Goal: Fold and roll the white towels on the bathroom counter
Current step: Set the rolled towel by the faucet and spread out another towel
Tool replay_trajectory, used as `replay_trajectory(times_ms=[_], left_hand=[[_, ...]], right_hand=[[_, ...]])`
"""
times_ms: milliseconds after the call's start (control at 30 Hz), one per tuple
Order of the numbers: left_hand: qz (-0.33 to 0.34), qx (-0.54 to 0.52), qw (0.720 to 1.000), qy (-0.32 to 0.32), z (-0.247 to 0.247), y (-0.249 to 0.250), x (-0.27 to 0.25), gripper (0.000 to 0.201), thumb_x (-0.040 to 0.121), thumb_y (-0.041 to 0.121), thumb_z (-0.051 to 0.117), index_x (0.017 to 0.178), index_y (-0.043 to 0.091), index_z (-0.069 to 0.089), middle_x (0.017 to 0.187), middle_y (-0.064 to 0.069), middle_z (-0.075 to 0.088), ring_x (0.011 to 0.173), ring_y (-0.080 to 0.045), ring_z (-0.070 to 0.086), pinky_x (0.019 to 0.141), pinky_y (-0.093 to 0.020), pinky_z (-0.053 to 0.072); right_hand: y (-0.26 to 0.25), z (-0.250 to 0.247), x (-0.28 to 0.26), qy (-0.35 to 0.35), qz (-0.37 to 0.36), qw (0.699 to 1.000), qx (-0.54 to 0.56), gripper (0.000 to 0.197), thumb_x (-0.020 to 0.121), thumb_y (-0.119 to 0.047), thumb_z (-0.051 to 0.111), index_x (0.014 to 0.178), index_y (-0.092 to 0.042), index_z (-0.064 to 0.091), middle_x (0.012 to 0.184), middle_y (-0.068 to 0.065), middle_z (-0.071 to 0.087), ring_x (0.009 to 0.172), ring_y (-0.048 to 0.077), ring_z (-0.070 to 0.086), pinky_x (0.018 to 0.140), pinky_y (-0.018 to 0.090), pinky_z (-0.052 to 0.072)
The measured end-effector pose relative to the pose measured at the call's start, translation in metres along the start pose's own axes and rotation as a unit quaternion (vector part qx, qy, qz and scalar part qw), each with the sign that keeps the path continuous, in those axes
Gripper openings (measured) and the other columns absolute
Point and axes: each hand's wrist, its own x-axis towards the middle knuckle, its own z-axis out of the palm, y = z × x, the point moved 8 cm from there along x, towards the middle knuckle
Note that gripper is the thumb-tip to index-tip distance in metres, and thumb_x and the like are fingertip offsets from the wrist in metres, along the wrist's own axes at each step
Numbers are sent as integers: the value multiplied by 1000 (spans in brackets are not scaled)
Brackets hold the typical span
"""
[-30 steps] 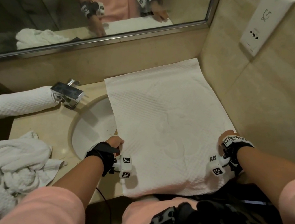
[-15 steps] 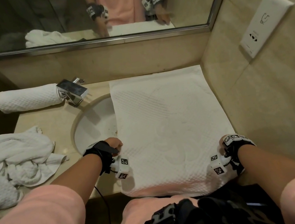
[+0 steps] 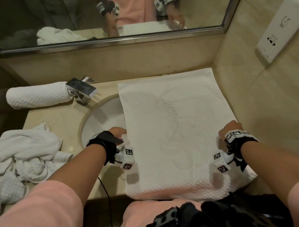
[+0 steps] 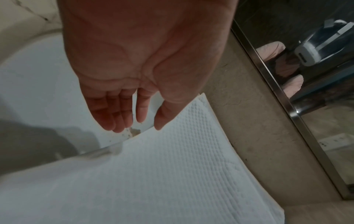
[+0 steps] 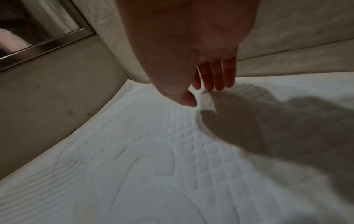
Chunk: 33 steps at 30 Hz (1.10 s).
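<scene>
On the counter [image 3: 54,126] lies our flat towel [image 3: 175,129]. Our left hand [image 4: 145,65] and right hand [image 5: 191,45] hang loose, holding nothing. We should pinch both side edges evenly before folding.

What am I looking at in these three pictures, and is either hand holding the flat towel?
No machine here: a person's two bare hands, with a camera strapped to each wrist and one on the head. The large picture is the head view, looking down at a bathroom counter. A flat white towel lies spread there, partly over the sink. Behind the faucet lies a rolled towel; a crumpled pile sits far left. The two close-ups are the wrist views. The left hand hovers at the towel's left edge, the right hand at its right edge. Both have straight fingers, with no grip on anything.
</scene>
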Motion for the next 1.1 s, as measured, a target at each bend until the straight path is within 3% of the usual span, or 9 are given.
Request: replay_trajectory(times_ms=[233, 300, 433, 500, 600, 700, 767, 1033, 1100], left_hand=[[32, -49, 998, 28, -19, 47, 5, 43, 99, 13, 48, 139, 0, 40, 125, -16, 52, 90, -22, 49, 83, -28, 38], [34, -59, 997, 36, -22, 57, 7, 41, 99, 14, 48, 137, 2, 43, 127, -16, 50, 93, -22, 47, 84, -28, 40], [33, -91, 994, 56, -31, 76, 13, 11, 100, 15, 47, 106, 9, 52, 77, -8, 51, 67, -18, 46, 73, -28, 43], [36, -113, 991, 62, -34, 87, 17, 16, 100, 15, 47, 87, 8, 53, 60, -7, 51, 62, -14, 41, 61, -24, 40], [54, -113, 991, 53, -33, 109, 33, 19, 100, 14, 46, 117, 9, 53, 79, -1, 49, 70, -17, 49, 59, -21, 37], [58, -82, 994, 34, -31, 128, 47, 39, 101, 18, 42, 137, 2, 44, 129, -10, 53, 122, -30, 50, 75, -26, 41], [62, -24, 997, 36, -34, 139, 64, 44, 100, 22, 44, 140, 4, 43, 143, -14, 45, 131, -30, 44, 81, -27, 39], [104, 31, 991, 81, -41, 174, 128, 36, 91, 17, 54, 122, 2, 61, 126, -17, 60, 117, -32, 57, 93, -35, 49], [111, 29, 990, 80, -37, 177, 145, 33, 90, 14, 54, 119, -1, 61, 123, -20, 61, 115, -34, 58, 96, -39, 50]], right_hand=[[-41, 3, 26, -1, -12, 1000, -1, 49, 85, -10, 60, 127, 4, 40, 135, 22, 39, 124, 38, 42, 101, 43, 41], [-49, 4, 32, -7, -14, 1000, 4, 48, 84, -10, 61, 125, 4, 43, 134, 23, 41, 123, 38, 44, 101, 44, 42], [-72, 1, 49, -15, -24, 1000, 2, 47, 83, -11, 61, 124, 4, 46, 132, 23, 44, 119, 40, 48, 99, 44, 44], [-83, -1, 57, -22, -25, 999, 8, 46, 82, -13, 61, 122, 4, 47, 131, 23, 46, 118, 40, 49, 98, 44, 45], [-102, -7, 70, -31, -17, 999, 13, 48, 82, -14, 62, 123, 4, 47, 132, 23, 46, 118, 40, 50, 96, 43, 46], [-121, -13, 83, -33, -16, 999, 19, 50, 83, -13, 61, 127, 3, 44, 135, 22, 43, 121, 40, 47, 97, 43, 44], [-133, -16, 95, -30, -23, 999, 19, 53, 84, -14, 60, 131, 1, 42, 137, 21, 42, 122, 39, 46, 100, 45, 43], [-172, -17, 131, -65, -49, 996, 33, 68, 88, -16, 57, 149, -10, 26, 154, 11, 26, 139, 32, 30, 110, 39, 32], [-178, -10, 136, -89, -54, 994, 12, 71, 84, -14, 59, 147, -8, 27, 154, 12, 27, 138, 33, 32, 102, 37, 37]])
